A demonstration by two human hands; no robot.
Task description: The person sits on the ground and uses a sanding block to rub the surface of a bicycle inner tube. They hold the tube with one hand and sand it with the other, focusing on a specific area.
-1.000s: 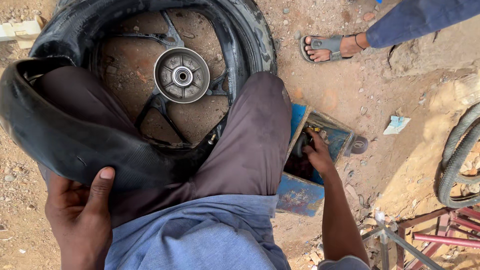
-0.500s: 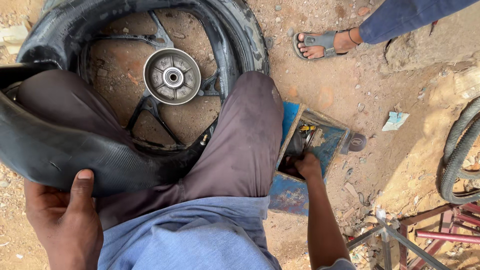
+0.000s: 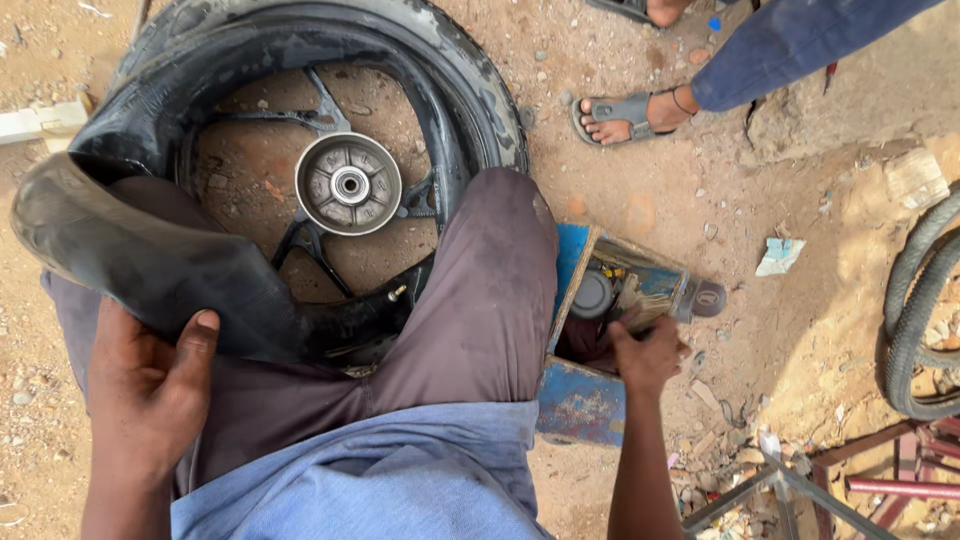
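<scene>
A motorcycle wheel (image 3: 350,185) with a silver hub and black spokes lies flat on the dirt, its black tyre (image 3: 470,90) around it. A black inner tube (image 3: 150,265) is pulled out over my left thigh. My left hand (image 3: 150,390) grips the tube's near edge, thumb on top. My right hand (image 3: 645,350) reaches into a worn blue metal toolbox (image 3: 585,400) beside my right knee, fingers curled among dark objects inside; what they touch is hidden. A brass valve stem (image 3: 397,293) pokes from the tube near the rim.
Another person's sandalled foot (image 3: 625,115) and blue trouser leg (image 3: 800,45) stand at the top right. Tyres (image 3: 915,320) lie at the right edge, a red metal frame (image 3: 880,485) at the lower right. Scraps and stones litter the dirt.
The view has shifted so the wheel sits higher and more central. My right hand has dug further down into the toolbox. My left hand keeps its hold on the tube.
</scene>
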